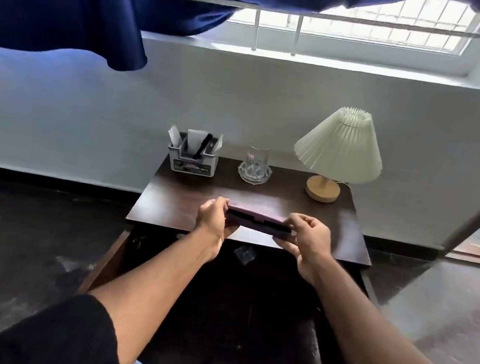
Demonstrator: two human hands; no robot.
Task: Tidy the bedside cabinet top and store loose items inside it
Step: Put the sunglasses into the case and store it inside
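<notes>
Left hand [215,221] and right hand [307,242] pinch my flat purple plastic case [257,221] by its 2 ends (lid seemingly ajar), so tilting could spill it.

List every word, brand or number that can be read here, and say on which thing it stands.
"OPEL": on the sticker at the front of the white organiser box.
The rest of that sticker: too blurred to read.
On the purple case: no text shows.
</notes>
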